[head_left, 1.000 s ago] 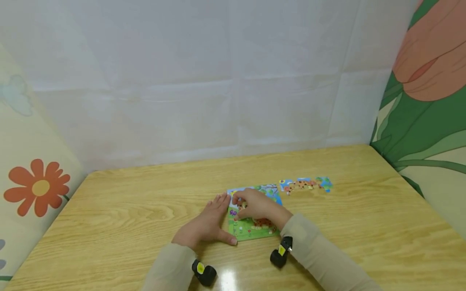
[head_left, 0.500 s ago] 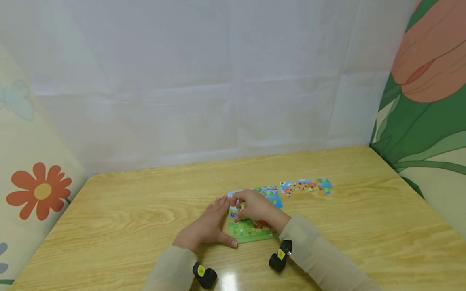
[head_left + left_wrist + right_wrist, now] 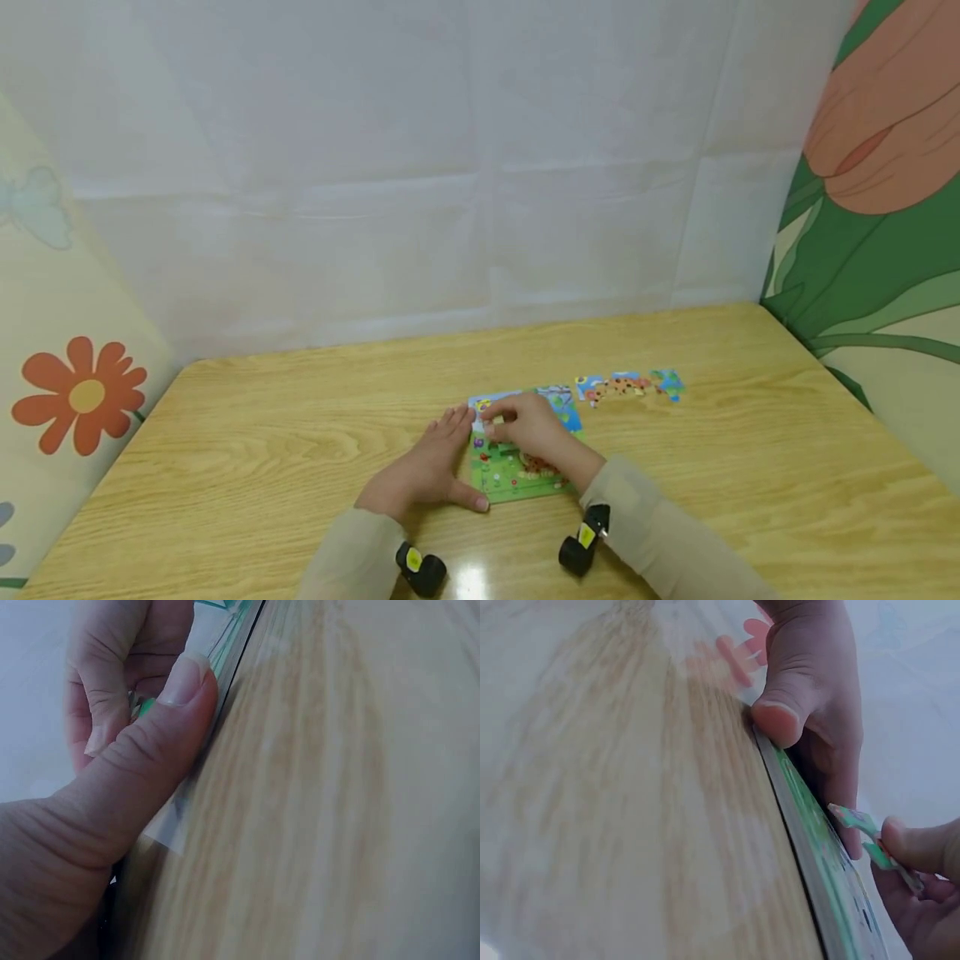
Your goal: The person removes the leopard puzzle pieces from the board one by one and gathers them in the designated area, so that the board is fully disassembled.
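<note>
A colourful picture puzzle board lies flat on the wooden table in front of me. My left hand rests beside its left edge with straight fingers, and the thumb presses against the near corner. My right hand hovers over the middle of the board. It pinches a small green puzzle piece, tilted up off the board, between thumb and fingers. In the left wrist view my left thumb lies along the board's rim.
Several loose puzzle pieces lie in a row on the table behind and to the right of the board. A white cloth backdrop stands behind the table, and flowered panels stand at both sides.
My right hand has drawn slightly toward me with the piece, uncovering more of the green lower area of the board. The left hand has stayed in place.
</note>
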{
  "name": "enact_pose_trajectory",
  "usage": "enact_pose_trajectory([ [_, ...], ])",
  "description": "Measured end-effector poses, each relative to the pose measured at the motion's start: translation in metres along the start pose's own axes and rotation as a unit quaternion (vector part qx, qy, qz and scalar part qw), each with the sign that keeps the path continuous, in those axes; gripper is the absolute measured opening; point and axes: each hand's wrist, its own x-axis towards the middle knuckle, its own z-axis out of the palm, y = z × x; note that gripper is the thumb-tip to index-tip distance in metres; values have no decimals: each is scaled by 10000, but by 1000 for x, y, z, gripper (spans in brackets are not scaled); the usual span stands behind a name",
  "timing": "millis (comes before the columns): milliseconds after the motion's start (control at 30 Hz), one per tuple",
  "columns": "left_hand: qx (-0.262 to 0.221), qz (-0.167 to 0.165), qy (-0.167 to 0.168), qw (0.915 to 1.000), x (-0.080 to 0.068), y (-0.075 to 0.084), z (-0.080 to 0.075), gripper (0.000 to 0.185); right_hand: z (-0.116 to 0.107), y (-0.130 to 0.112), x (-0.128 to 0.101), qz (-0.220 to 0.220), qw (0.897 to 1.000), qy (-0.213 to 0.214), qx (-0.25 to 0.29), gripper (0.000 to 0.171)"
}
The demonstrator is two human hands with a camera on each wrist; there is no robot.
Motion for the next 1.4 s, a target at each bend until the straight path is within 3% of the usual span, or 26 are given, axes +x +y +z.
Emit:
enact_pose_trajectory([
  [267,14,-125,-69,9999,0,1,-1,125,-9,2,-2,435,9912,189,1234,20],
  [367,15,-181,-77,9998,1,1,-1,126,-16,3,-4,504,9878,205,1460,18],
  [1133,49,-205,-66,9998,3,-1,-2,127,-73,37,-31,1005,9791,740,1604,29],
  [1400,66,-173,-57,9998,3,-1,-2,128,-90,58,-44,745,9721,964,2005,24],
])
